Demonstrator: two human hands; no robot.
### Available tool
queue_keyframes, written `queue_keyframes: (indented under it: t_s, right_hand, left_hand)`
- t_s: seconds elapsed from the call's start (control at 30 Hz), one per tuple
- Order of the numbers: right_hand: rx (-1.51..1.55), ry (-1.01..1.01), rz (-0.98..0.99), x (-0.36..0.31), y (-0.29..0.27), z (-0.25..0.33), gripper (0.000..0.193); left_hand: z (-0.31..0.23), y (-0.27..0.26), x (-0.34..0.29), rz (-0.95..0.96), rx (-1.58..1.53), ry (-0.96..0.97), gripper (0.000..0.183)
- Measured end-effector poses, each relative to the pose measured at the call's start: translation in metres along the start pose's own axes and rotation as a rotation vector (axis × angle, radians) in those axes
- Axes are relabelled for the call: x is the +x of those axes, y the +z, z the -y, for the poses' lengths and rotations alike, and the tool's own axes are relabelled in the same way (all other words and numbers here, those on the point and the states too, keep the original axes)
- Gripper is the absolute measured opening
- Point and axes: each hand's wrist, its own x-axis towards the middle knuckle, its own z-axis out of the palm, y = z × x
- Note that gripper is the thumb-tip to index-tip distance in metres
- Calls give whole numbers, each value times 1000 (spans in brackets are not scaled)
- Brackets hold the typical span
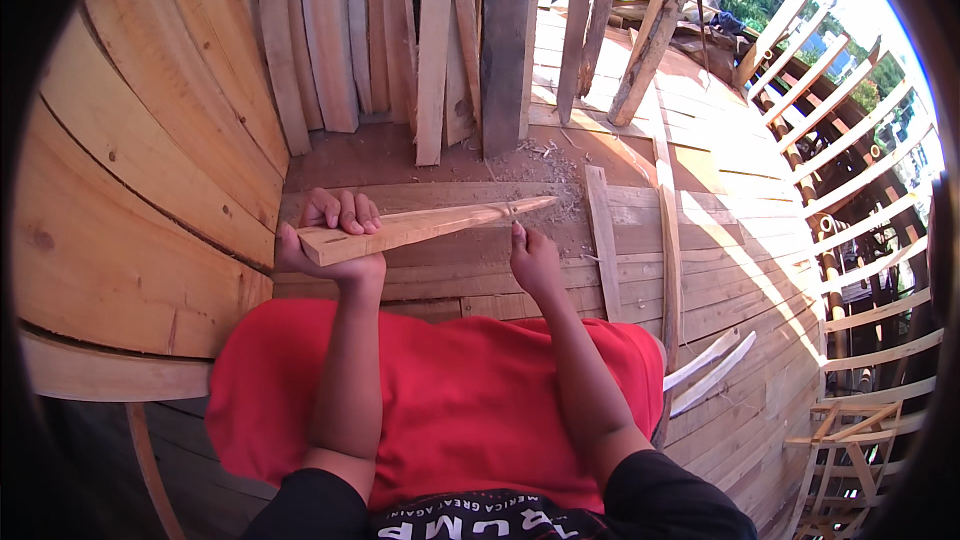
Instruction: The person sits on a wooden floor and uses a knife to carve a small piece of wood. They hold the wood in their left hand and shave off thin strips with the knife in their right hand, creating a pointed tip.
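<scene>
My left hand [335,245] is wrapped around the thick, square-cut end of a tapered wooden stake [430,225]. The wood lies almost level in front of me and narrows to a thin point at the right. Close to that point, my right hand [535,258] is closed with its thumb up against the near side of the wood. A small dark object shows at its thumb tip, too small to name. Below both forearms a red cloth [450,370] covers my lap.
Light plank walls [150,190] rise at the left. Upright boards [325,35] and a dark post [505,50] stand ahead. Wood shavings [550,165] litter the plank floor [740,330] beyond the stake's tip. A loose slat [602,240] lies to the right; a small wooden frame [850,450] stands farther right.
</scene>
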Motion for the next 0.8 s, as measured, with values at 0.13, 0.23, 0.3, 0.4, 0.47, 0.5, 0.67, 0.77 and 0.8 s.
queue_keyframes:
  t_s: [0.13,0.23,0.3,0.4,0.47,0.5,0.67,0.77,0.8]
  right_hand:
    - [246,-94,92,-20,-33,73,49]
    - [8,120,-122,-8,3,-43,49]
    - [-57,112,-66,3,0,-42,50]
    - [20,29,14,-3,-11,27,53]
    - [100,-58,36,-12,-23,58,53]
    - [138,-106,45,-15,-23,59,53]
    - [-53,93,-89,5,0,-52,48]
    - [3,84,-34,-1,-2,16,46]
    - [83,9,-6,-8,-8,44,46]
  left_hand:
    - [-3,2,-4,68,5,18,57]
    - [10,22,-12,132,-23,-13,57]
    - [11,14,-10,24,-36,-4,57]
    - [2,-1,-4,5,-14,31,57]
    - [3,-1,-5,28,-10,32,57]
    - [3,1,-7,30,-4,24,57]
    - [18,17,-11,137,-72,-3,57]
    - [4,0,-6,70,-13,31,58]
    - [2,-3,-5,66,-15,44,58]
